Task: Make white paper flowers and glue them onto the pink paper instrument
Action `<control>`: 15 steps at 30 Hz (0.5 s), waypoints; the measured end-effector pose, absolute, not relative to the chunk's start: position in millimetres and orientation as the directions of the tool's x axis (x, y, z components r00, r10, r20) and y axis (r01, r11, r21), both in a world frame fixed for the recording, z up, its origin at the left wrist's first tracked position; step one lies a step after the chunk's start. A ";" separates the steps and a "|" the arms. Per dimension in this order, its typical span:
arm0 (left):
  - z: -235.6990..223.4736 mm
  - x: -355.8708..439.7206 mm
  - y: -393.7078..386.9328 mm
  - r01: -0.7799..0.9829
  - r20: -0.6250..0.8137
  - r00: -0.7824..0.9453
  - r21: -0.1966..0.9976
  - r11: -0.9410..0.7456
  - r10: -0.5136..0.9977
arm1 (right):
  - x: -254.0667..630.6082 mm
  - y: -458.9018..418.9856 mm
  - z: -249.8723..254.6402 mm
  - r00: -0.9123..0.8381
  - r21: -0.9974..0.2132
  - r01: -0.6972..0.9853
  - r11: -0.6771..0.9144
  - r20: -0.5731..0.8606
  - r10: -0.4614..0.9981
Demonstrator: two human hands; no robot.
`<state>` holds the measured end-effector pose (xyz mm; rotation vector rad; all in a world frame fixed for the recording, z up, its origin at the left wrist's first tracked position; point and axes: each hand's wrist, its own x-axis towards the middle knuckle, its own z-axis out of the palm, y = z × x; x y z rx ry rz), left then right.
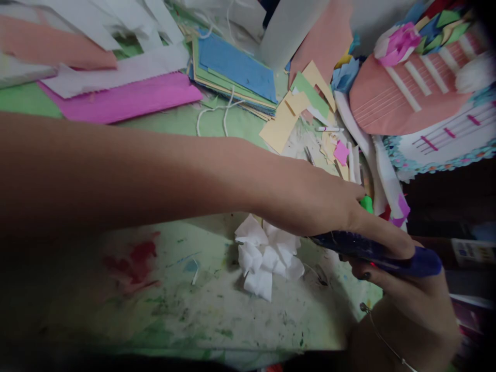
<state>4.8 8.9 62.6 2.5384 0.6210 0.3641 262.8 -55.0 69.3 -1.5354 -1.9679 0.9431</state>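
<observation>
One blue tool (364, 249) sits at four o'clock, right hand (420, 305) clamped round it; left hand (329, 201) lays a thumb along it, other fingers hidden, can't tell. White paper flower (267, 260) lies toward five.

The left hand (329, 201) reaches across the stained tabletop (217, 320), a finger over the dark blue tool (420, 262) gripped in the right hand's fingers (375, 276). A small red light (372, 264) shows on the tool. A white ruffled flower shape (267, 258) lies near the left wrist; beyond are stacked coloured sheets (240, 67) and cream scraps (281, 129).
</observation>
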 end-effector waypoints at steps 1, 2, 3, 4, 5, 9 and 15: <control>62.5 4.6 10.0 0.303 0.144 0.893 0.505 -0.808 0.425 | 261.9 -53.8 69.8 -0.283 -0.758 0.636 0.144 -0.055 0.957; 62.0 4.5 11.5 0.275 0.147 0.910 0.487 -0.829 0.388 | 261.1 -53.0 70.2 -0.293 -0.760 0.633 0.148 -0.059 0.954; 60.9 4.5 13.2 0.244 0.152 0.924 0.471 -0.848 0.351 | 260.6 -52.6 70.2 -0.291 -0.759 0.633 0.149 -0.055 0.955; 59.5 4.8 14.7 0.246 0.159 0.922 0.465 -0.851 0.354 | 260.1 -52.4 70.1 -0.281 -0.756 0.637 0.151 -0.045 0.959; 58.0 5.3 15.7 0.254 0.170 0.915 0.460 -0.851 0.365 | 259.5 -52.6 69.7 -0.269 -0.754 0.640 0.149 -0.037 0.963; 54.3 7.6 15.4 0.272 0.216 0.891 0.450 -0.850 0.400 | 255.7 -53.6 67.8 -0.247 -0.775 0.620 0.123 -0.043 0.968; 58.3 6.9 15.2 0.258 0.186 0.908 0.454 -0.853 0.374 | 256.2 -52.2 67.0 -0.298 -0.791 0.590 0.163 -0.026 0.954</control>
